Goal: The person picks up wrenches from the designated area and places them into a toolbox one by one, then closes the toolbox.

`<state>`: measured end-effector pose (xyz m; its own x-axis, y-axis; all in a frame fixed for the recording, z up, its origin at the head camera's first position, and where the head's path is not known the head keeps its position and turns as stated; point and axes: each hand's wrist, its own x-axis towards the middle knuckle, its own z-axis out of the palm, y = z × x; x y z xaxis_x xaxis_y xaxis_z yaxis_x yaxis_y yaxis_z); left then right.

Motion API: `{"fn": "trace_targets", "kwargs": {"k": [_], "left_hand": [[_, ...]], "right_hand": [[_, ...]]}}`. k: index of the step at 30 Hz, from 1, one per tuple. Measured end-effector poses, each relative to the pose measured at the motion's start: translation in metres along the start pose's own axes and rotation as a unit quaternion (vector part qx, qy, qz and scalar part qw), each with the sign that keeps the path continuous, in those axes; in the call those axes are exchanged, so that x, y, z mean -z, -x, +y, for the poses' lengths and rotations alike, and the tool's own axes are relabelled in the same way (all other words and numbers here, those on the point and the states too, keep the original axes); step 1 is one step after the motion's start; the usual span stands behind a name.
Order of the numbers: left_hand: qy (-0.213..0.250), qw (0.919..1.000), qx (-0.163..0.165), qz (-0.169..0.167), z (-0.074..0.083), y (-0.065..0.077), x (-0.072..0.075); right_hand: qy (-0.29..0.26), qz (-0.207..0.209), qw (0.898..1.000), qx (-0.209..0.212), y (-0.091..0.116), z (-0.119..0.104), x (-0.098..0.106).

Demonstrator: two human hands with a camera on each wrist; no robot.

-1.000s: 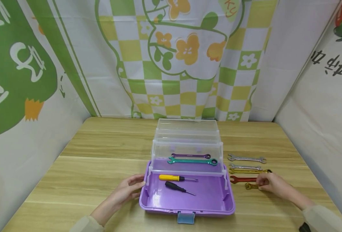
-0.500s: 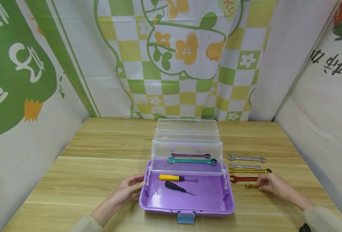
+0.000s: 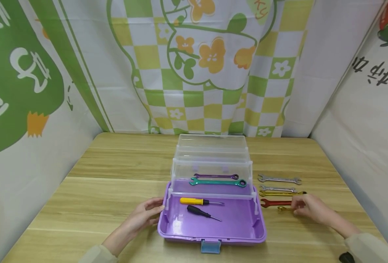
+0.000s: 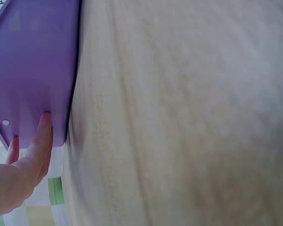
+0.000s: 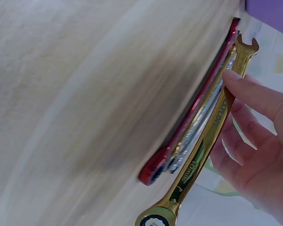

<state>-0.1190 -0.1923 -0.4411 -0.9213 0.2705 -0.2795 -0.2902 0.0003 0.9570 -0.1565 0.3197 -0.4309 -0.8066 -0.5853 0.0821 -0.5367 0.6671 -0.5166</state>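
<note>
My right hand (image 3: 310, 209) pinches a gold combination wrench (image 5: 202, 136) between thumb and fingers. In the right wrist view the wrench's open end points up and its ring end down, apart from the tabletop wrenches. Beside it lie a red wrench (image 3: 273, 203), another gold wrench (image 3: 276, 193) and two silver wrenches (image 3: 279, 179), roughly parallel. My left hand (image 3: 144, 212) rests its extended fingers (image 4: 40, 141) against the left side of the purple toolbox (image 3: 213, 240). A yellow screwdriver (image 3: 194, 201) and a black screwdriver (image 3: 198, 211) lie inside the toolbox.
Clear trays (image 3: 213, 153) stand raised at the toolbox's back. One holds a purple wrench (image 3: 215, 176) and a teal wrench (image 3: 218, 182). A blue latch (image 3: 210, 247) hangs at the front. Patterned cloth (image 3: 210, 91) encloses the wooden table (image 3: 115, 175); a black object (image 3: 346, 257) lies at lower right.
The gold wrench in my right hand has turned and risen slightly, its visible end now a little higher. My left hand and the toolbox have stayed in place.
</note>
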Motion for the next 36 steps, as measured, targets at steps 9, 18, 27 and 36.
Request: {"fn": "trace_targets", "kwargs": {"k": [9, 18, 27, 36], "left_hand": [[-0.007, 0.9999, 0.006, 0.008, -0.001, 0.0, -0.001], [-0.005, 0.9999, 0.004, 0.008, -0.001, 0.0, -0.001], [-0.001, 1.0, 0.003, 0.005, -0.001, -0.001, -0.001], [-0.002, 1.0, 0.002, 0.007, -0.001, 0.0, 0.0]], "right_hand": [[0.013, 0.014, 1.0, 0.022, -0.006, -0.014, 0.009], [0.019, 0.056, 0.996, 0.07, -0.015, -0.028, 0.021], [0.022, 0.069, 0.995, 0.065, -0.023, -0.04, 0.036], [0.033, 0.058, 0.997, 0.04, -0.038, -0.055, 0.047]]}}
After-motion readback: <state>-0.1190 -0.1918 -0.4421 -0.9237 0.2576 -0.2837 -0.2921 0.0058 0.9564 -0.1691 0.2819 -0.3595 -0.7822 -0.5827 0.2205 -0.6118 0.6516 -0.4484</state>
